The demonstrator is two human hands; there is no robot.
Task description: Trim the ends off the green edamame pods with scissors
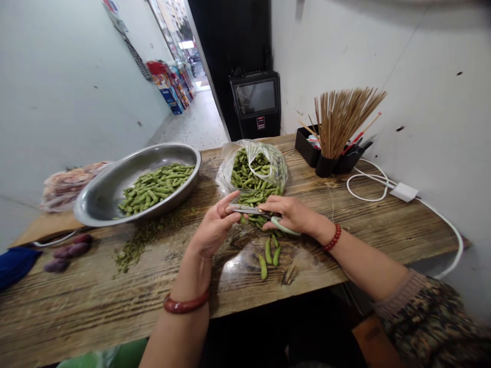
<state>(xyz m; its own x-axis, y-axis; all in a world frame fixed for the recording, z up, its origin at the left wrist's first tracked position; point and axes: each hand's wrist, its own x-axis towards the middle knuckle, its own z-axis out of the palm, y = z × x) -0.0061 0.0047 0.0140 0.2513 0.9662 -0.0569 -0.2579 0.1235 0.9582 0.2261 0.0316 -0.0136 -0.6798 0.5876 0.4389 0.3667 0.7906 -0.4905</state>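
My right hand (286, 212) grips a pair of scissors (247, 209) with pale green handles, the blades pointing left. At the blade tips, my left hand (217, 222) has its thumb and fingers drawn together, index finger raised; what they pinch, if anything, is hidden. Just beyond both hands, a clear plastic bag (226, 171) lies open, with green soybean pods (249, 176) in it and spilling toward me. A few loose pods (268, 251) rest on the wooden table (153, 301) below my right hand. To the left, a metal basin (102, 191) holds more pods (157, 186).
Small green trimmings (134, 248) lie beside the basin. Purple-red tubers (69, 250) and a blue cloth (17, 266) are at the left, with a bagged item (71, 186) behind. Black holders (326, 166) with wooden skewers (341, 120) and a white cable (441, 220) stand at the right.
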